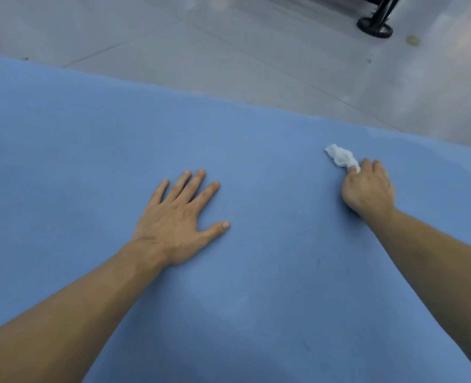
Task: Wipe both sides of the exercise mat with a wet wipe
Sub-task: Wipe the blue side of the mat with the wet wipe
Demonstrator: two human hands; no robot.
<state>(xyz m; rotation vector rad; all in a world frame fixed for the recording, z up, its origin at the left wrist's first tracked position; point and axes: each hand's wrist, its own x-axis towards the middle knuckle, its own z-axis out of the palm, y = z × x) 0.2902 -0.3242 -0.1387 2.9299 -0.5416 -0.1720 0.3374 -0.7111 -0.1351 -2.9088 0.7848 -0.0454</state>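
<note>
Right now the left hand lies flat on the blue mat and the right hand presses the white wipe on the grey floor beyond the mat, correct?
Not quite. The head view shows the right hand gripping the white wipe on the blue mat itself, short of the grey floor. The left hand does lie flat on the mat.

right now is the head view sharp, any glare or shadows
Head view: slightly soft throughout; shadow darkens the blue foam exercise mat at bottom centre; pale glare on the grey tiled floor; crumpled white wet wipe in the right hand looks overexposed.
</note>
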